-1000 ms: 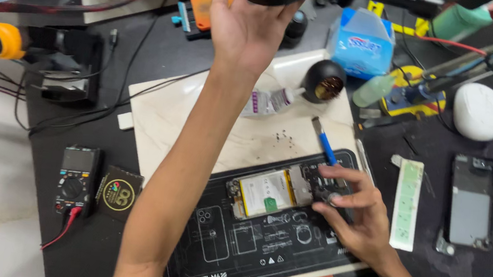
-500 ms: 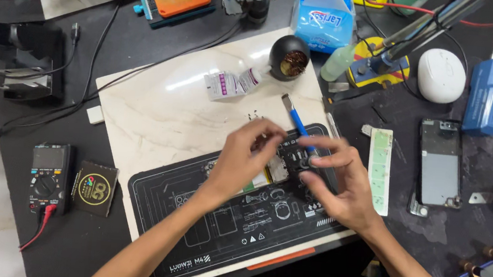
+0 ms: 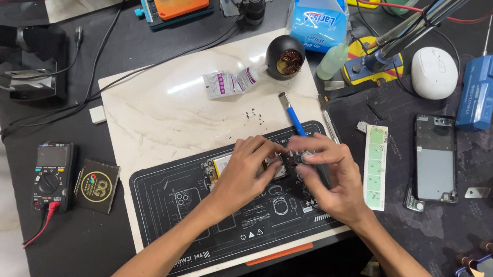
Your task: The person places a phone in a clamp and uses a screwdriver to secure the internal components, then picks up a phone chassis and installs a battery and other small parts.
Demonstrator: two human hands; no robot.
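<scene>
A: Head view, biggest first: what lay on the dark workbench (image 3: 97, 250)?

B: A pale marble slab (image 3: 164, 112), and on its near half a black repair mat (image 3: 191, 211). An opened phone (image 3: 238, 165) lay at the mat's far edge, mostly hidden by both hands.

A: And the hands?

B: The left hand (image 3: 243, 177) pinched the phone's upper part, fingertips curled onto it. The right hand (image 3: 330, 179) met it from the mat's right end, thumb and forefinger closed on a small round part (image 3: 307, 157); what it was, I couldn't tell.

A: Changed from a second earlier?

B: Yes. Then the left hand was stretched far beyond the slab; half a second later it had come down to the phone and remained there. The blue-handled tool (image 3: 292, 114) lay unmoved just beyond the mat.
</scene>
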